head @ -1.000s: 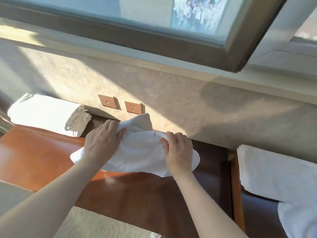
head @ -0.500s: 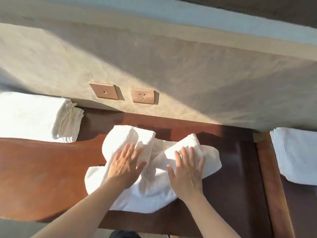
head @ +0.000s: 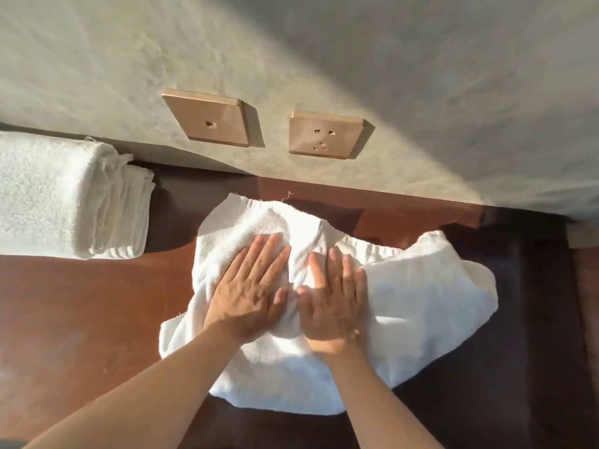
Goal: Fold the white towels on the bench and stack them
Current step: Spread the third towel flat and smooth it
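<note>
A rumpled white towel lies on the reddish-brown wooden bench in the middle of the view. My left hand rests flat on its left half with straight fingers. My right hand presses flat on the towel just beside it, thumbs nearly touching. A stack of folded white towels sits at the bench's back left, against the wall.
A grey wall runs along the back of the bench and carries two tan socket plates. The bench's right part is in dark shadow.
The towel went from held up in both hands to lying on the bench. Both hands now lie flat on it and have drawn closer together. The view tilted down and closer.
</note>
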The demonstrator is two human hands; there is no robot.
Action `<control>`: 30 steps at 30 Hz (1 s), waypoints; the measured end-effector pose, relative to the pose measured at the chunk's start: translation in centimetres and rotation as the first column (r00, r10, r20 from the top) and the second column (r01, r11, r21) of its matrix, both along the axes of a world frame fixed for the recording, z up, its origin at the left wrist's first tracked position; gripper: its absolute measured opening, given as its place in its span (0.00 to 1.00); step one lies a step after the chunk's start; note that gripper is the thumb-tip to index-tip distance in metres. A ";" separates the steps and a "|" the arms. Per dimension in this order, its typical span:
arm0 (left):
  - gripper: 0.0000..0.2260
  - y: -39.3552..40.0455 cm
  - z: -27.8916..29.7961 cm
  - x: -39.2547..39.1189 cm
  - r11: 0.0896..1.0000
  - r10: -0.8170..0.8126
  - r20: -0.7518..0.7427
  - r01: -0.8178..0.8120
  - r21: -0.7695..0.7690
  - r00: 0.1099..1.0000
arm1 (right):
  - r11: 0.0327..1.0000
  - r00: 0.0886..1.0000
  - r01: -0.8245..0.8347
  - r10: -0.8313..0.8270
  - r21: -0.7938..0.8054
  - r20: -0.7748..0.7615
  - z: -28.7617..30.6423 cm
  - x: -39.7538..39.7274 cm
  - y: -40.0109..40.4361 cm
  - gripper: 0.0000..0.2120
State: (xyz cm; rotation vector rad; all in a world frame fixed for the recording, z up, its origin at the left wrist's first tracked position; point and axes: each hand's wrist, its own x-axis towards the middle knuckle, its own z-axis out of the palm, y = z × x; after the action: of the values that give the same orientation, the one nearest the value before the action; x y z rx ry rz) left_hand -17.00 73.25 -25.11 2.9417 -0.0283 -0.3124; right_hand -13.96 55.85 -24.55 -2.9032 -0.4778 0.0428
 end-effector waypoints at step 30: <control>0.24 1.0 -0.5 1.5 0.990 0.119 0.259 -0.094 -0.107 0.958 | 0.990 0.976 0.124 -0.134 0.068 0.174 -3.2 -2.0 1.7 0.28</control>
State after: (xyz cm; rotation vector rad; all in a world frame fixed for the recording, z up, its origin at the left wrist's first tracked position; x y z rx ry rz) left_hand -15.54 74.21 -25.64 2.8555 0.0777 0.0976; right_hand -15.99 57.59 -27.75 -2.8881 -0.3115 -0.2480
